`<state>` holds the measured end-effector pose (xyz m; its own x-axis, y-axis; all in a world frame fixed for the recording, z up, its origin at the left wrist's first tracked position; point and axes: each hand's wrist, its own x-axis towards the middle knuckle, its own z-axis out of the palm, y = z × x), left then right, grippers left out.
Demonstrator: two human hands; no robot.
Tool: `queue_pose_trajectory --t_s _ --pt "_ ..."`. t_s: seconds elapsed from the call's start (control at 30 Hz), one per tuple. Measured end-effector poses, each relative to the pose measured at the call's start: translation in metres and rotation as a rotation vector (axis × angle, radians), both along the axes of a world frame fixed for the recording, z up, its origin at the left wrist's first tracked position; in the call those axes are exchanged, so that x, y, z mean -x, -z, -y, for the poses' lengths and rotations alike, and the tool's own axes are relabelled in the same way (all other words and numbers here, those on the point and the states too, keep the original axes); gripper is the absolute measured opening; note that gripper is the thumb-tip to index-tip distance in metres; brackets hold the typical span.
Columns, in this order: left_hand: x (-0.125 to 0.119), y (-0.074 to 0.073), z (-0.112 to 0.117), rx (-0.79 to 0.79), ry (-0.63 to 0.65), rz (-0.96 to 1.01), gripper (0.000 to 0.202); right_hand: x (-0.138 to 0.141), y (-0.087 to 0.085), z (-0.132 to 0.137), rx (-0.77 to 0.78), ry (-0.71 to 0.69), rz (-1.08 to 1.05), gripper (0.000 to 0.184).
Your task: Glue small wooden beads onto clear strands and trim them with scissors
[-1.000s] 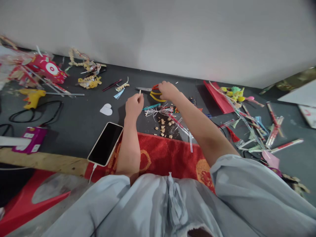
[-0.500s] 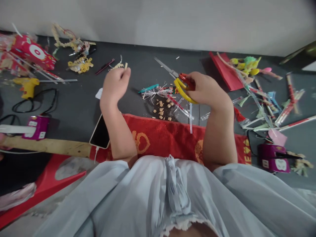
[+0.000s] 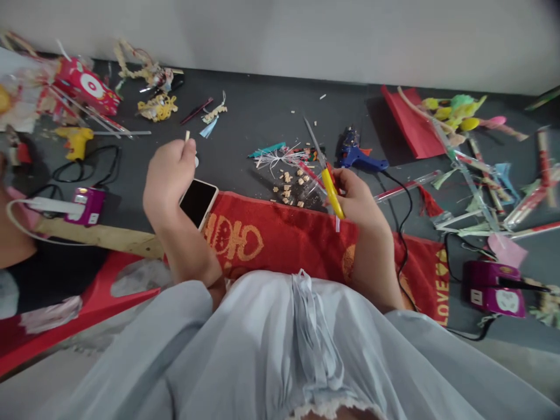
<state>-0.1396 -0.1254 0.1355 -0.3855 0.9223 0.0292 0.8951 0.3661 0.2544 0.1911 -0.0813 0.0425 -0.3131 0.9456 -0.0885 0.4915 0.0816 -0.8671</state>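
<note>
My left hand is closed, pinching a short pale stick whose tip pokes up past the thumb. The rest of that stick is hidden by the fingers. Scissors with yellow and red handles are in my right hand, their blades pointing away from me. Below the blades lie small chopped wooden bits, a bundle of thin white strands and a teal pen-like item. A blue glue gun rests just beyond my right hand. Beside my left wrist is a phone.
A red towel covers the near table edge. On the left are a yellow glue gun, a purple power block and another person's arm. Red paper, plastic-wrapped sticks and a second purple block lie right.
My left hand has moved left and nearer to me, still with the pale stick. My right hand has come closer to me and the scissors have turned, uncovering the blue glue gun.
</note>
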Motion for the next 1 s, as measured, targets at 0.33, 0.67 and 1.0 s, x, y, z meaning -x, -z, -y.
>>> queue_pose_trajectory --t_s 0.33,0.67,1.0 --pt "0.010 0.050 0.071 0.336 -0.190 -0.096 0.042 0.007 -0.002 0.009 0.097 -0.064 -0.200 0.039" --pt "0.003 0.061 0.076 0.254 -0.136 -0.212 0.051 0.014 -0.001 0.013 0.104 -0.098 -0.191 0.038" --pt "-0.010 0.064 0.083 0.169 -0.143 -0.255 0.051 0.025 0.015 0.016 0.151 -0.128 -0.273 0.043"
